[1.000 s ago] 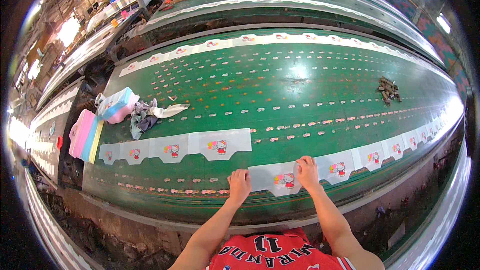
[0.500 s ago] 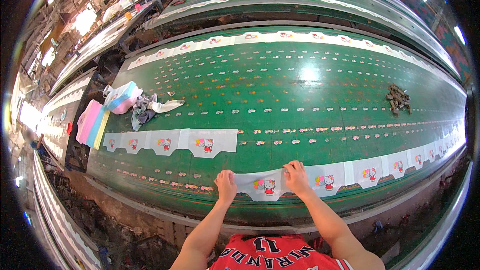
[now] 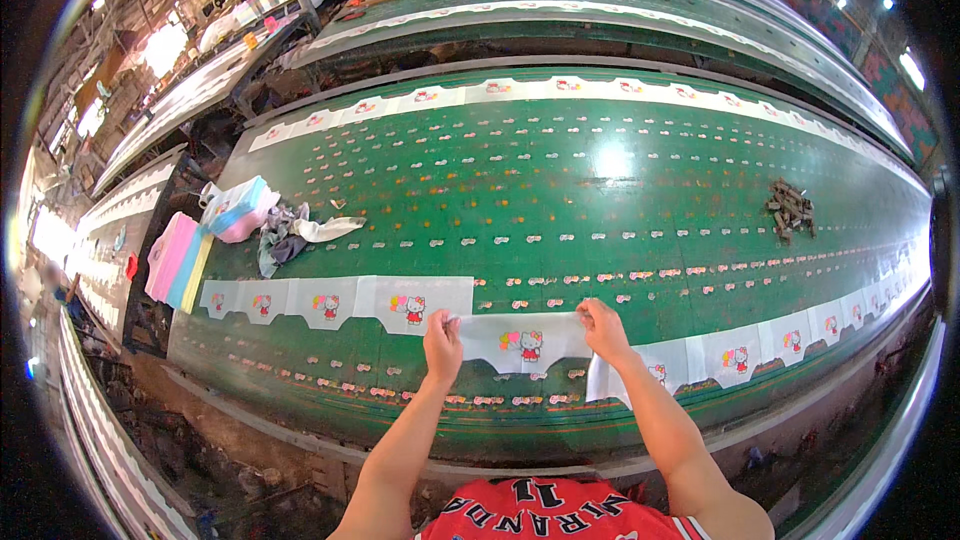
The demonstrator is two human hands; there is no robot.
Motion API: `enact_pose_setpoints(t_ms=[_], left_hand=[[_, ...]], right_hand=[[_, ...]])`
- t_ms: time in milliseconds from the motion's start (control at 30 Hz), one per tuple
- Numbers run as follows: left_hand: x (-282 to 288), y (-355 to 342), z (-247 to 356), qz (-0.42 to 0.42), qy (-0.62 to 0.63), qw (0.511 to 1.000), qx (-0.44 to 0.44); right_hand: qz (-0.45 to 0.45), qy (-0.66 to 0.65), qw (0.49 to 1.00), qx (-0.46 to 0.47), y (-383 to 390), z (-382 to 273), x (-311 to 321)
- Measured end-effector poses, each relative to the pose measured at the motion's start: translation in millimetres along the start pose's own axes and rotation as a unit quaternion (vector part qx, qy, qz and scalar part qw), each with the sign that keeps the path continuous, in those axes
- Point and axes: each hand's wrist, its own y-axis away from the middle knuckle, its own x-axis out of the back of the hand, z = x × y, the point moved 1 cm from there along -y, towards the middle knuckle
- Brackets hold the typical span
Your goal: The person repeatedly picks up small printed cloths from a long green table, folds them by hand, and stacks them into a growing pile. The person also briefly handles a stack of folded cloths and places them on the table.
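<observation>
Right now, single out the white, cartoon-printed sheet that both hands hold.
The white, notched sheet stretched between the left hand and right hand, gripped near its upper corners; the other white sheets line the green table in rows.

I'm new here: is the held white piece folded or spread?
Spread: the white piece extends between left hand and right hand, print showing.

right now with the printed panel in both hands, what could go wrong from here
The printed panel is gripped only near its upper corners, so its free lower edge could fold under. The left hand is close to the left row of panels and might nudge it. The right forearm reaches across the right row and might drag a panel.
</observation>
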Motion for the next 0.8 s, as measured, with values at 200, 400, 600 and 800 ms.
enact_pose_setpoints(t_ms=[200,400,600,800], left_hand=[[-30,-54,-34,-0.025,-0.087,0.996,-0.003],[-40,-68,-46,-0.066,-0.107,0.992,0.000],[-31,-34,-39,-0.056,-0.129,0.988,-0.067],[-22,31,13,-0.146,-0.084,0.979,-0.114]], right_hand=[[0.005,0.018,0.999,-0.038,-58,12,-8],[0.038,0.049,0.997,-0.040,-73,29,-21],[0.070,0.073,0.994,-0.048,-43,23,-13],[0.064,0.097,0.991,-0.061,18,13,-1]])
